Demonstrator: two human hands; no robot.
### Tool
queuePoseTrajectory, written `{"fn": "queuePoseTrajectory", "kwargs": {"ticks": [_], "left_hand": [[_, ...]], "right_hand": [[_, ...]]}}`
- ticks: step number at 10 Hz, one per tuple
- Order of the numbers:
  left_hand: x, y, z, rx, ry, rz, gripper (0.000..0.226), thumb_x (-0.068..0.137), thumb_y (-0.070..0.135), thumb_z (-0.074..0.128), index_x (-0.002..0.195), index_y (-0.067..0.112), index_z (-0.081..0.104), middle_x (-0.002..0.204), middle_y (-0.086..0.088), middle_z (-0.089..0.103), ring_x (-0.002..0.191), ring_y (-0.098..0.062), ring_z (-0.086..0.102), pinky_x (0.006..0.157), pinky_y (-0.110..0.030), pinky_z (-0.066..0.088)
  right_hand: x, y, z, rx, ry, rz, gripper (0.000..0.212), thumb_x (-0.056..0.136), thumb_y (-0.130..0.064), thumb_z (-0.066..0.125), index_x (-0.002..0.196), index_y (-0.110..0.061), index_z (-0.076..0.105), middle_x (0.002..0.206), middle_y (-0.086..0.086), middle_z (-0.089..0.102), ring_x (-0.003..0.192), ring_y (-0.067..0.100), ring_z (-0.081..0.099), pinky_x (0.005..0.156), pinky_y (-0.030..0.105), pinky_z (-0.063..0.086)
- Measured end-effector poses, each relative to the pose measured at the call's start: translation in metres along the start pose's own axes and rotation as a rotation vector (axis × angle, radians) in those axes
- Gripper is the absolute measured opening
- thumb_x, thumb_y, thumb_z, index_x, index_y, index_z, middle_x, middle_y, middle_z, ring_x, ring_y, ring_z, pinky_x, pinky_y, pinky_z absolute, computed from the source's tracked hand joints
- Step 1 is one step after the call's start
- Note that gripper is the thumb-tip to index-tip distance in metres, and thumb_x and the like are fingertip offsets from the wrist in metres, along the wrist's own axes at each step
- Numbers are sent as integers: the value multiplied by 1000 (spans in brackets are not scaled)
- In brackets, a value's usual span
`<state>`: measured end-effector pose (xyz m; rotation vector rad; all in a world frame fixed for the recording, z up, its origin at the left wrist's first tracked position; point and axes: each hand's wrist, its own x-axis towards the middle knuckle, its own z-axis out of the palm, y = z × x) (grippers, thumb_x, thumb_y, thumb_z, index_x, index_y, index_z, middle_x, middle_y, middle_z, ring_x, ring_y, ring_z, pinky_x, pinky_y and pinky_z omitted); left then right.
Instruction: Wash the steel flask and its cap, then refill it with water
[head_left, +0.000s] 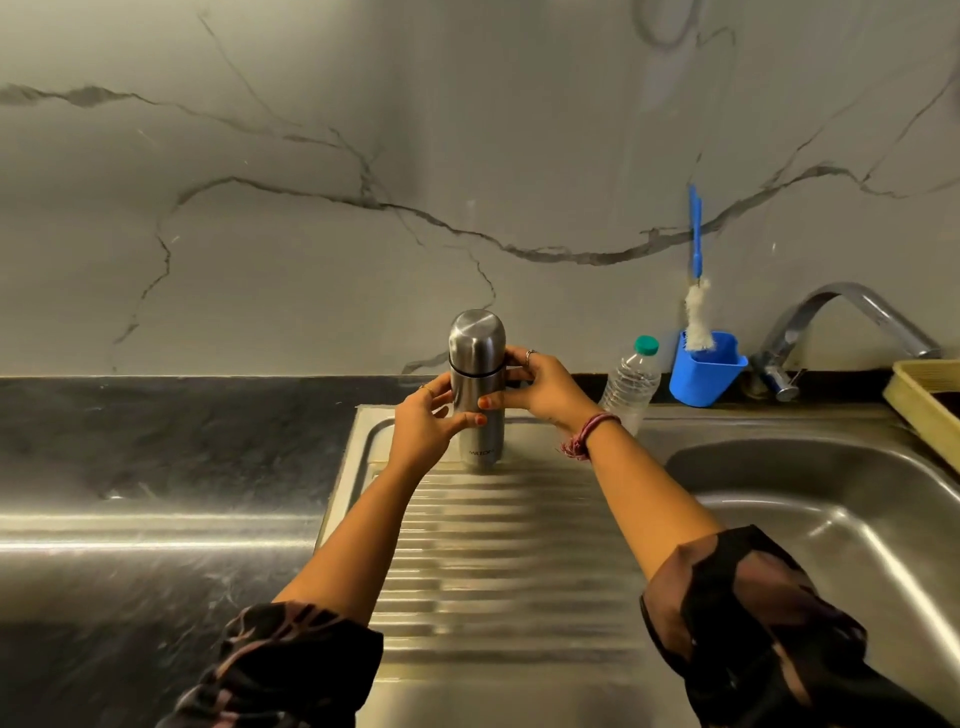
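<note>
We judge the washing not begun: the broad stainless steel sink basin (810, 519) looks dry. On its ribbed drainboard (498, 545) stands the upright brushed-steel flask (477, 395), domed cap (476, 335) on, our left hand (423, 423) and right hand (540, 387) curled round it. The blue plastic holder (709, 371) contains a bottle brush (695, 291).

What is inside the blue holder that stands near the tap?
A bottle brush stands in the blue holder: its white bristles go down into it, and its blue handle rises against the wall. The holder's wall hides the brush's lower end and anything else inside.
</note>
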<state>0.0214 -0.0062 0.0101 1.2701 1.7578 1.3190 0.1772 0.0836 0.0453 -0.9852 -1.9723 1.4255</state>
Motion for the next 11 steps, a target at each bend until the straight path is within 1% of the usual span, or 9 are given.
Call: {"fn": "queuePoseTrajectory", "kwargs": {"ticks": [1,3,5,6,7,8,9,10,11], "left_hand": [[9,-6,1,-11,-10,-15,61,76,9,80,133,15,58,122,1,65,110,-8,55,94,-22,43],[18,-9,-2,-14,0,-26,59,75,7,80,129,17,59,118,2,64,111,-9,54,95,-24,43],[23,-14,-4,-29,15,-37,60,75,5,81,130,16,60,124,-5,65,113,-11,55,96,-25,43],[25,-15,-3,-19,6,-40,62,74,5,81,131,16,59,124,-5,66,112,-10,55,96,-25,44],[28,-14,-3,29,-2,-38,63,74,8,82,132,16,59,126,-6,66,113,-11,56,100,-32,45],[29,-14,-3,63,1,-46,65,75,9,82,135,16,57,128,-7,65,118,-17,58,101,-36,46],[29,-16,-3,85,1,-42,70,77,10,80,140,16,53,132,-7,63,122,-21,58,101,-37,46],[26,-14,-3,90,-5,-30,71,77,8,80,142,16,50,133,-7,62,123,-21,58,100,-33,45],[21,-9,-1,74,3,-66,72,79,5,78,144,15,48,137,-8,59,126,-22,56,96,-29,44]], "right_hand": [[9,6,3,12,9,35,70,73,-8,78,136,-15,48,130,5,59,123,24,52,102,44,45],[19,7,6,14,19,57,68,74,-7,77,135,-15,48,131,6,58,124,25,51,102,42,44],[26,10,10,-9,21,53,69,74,-9,77,136,-18,47,132,5,57,125,25,50,103,47,43],[25,11,9,8,20,58,68,75,-8,77,135,-18,47,132,6,57,125,26,50,103,49,43],[22,10,8,34,20,54,65,77,-6,74,135,-17,46,133,6,56,127,25,49,104,46,42],[21,8,9,42,22,50,65,78,-6,73,136,-17,45,135,6,54,127,25,48,105,46,41],[19,7,12,70,27,42,65,81,-6,71,138,-17,42,138,6,51,129,25,47,106,44,41],[16,5,14,71,30,32,67,81,-5,71,140,-17,39,140,7,49,130,26,45,107,46,40],[15,5,12,101,36,25,76,82,-2,69,145,-17,31,145,6,43,134,25,41,108,47,38]]}}
